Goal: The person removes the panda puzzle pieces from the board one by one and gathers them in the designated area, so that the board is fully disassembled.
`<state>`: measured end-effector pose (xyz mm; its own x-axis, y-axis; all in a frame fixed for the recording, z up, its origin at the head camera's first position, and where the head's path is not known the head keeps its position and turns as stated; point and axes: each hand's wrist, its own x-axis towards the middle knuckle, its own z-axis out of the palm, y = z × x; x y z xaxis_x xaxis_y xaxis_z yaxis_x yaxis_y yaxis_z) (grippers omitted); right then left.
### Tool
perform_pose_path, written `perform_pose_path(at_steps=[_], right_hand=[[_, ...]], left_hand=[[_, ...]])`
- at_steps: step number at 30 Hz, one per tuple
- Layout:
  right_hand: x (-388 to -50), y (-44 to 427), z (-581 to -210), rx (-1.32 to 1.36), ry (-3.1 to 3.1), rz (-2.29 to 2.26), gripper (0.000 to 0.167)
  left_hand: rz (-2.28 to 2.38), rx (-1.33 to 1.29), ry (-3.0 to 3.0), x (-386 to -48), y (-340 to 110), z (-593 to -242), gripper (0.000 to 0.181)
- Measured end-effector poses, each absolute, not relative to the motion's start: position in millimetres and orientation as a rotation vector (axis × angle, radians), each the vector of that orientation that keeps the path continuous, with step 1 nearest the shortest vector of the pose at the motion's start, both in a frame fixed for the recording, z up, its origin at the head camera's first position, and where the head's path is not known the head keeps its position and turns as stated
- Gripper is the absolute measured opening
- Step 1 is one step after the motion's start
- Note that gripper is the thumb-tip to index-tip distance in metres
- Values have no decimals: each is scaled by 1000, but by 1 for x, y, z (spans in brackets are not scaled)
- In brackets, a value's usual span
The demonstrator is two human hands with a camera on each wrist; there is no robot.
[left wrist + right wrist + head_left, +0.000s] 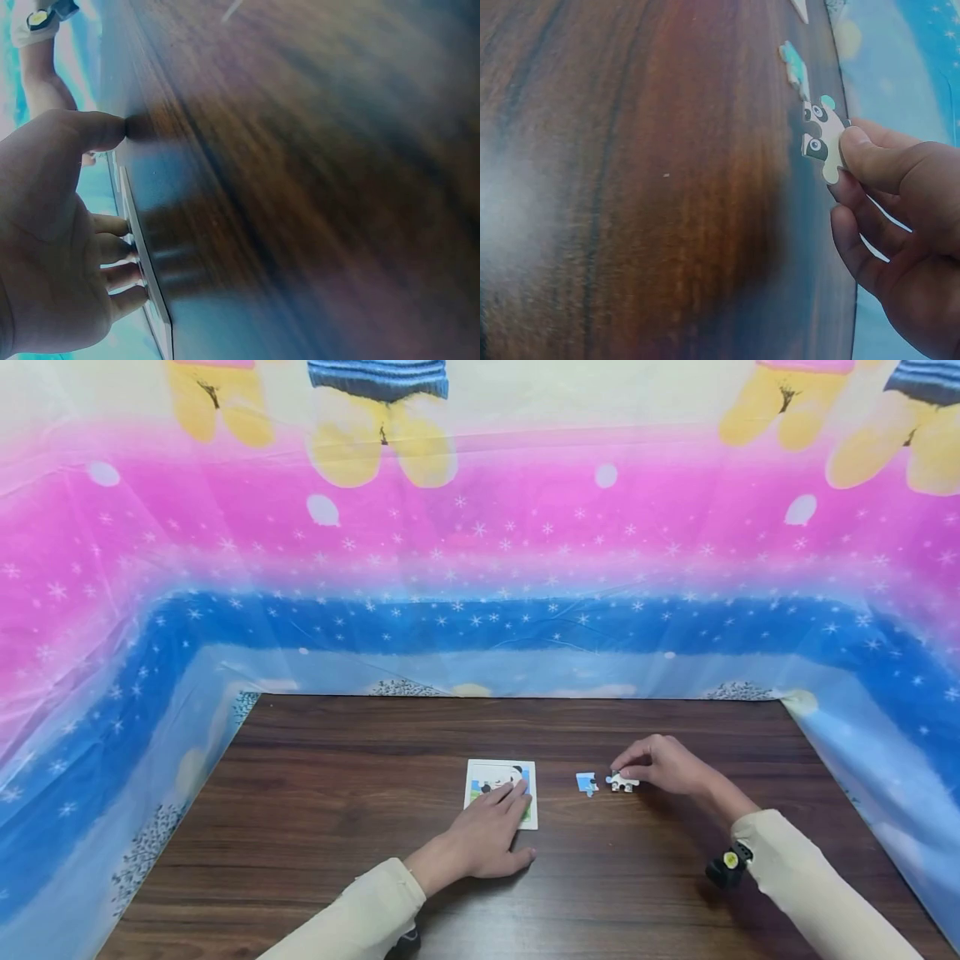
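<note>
A white-framed panda puzzle board (470, 777) lies mid-table, and the left hand (489, 835) rests across it with fingers extended. In the left wrist view the fingertips of the left hand (64, 247) touch the thin board (152, 285), thumb spread apart. The right hand (667, 766) pinches a panda-face puzzle piece (622, 783) between thumb and fingers; the right wrist view shows the eyes on this piece (824, 139), held by the right hand (907, 202). Just left of it lies a blue puzzle piece (586, 782), also visible in the right wrist view (795, 69).
The dark wooden table (337, 802) ends at the back and sides against a patterned pink and blue cloth (480, 543). Cream sleeves (810, 868) cover the forearms, with a dark wrist camera (729, 862) at the right one.
</note>
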<state>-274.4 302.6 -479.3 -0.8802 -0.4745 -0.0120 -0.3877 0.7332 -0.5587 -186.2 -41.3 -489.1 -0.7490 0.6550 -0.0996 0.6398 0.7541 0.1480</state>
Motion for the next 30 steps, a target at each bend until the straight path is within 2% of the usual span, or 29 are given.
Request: perform_pose_path(at_steps=[11, 18, 30], right_hand=[[-275, 304, -491, -745, 2838, -764, 14], [-276, 300, -483, -764, 2856, -731, 15], [-288, 250, -460, -909, 2772, -808, 19]], left_hand=[[139, 1058, 2811, -187, -41, -491, 79], [131, 1063, 2804, -186, -42, -491, 79], [179, 1025, 2826, -180, -44, -493, 76]])
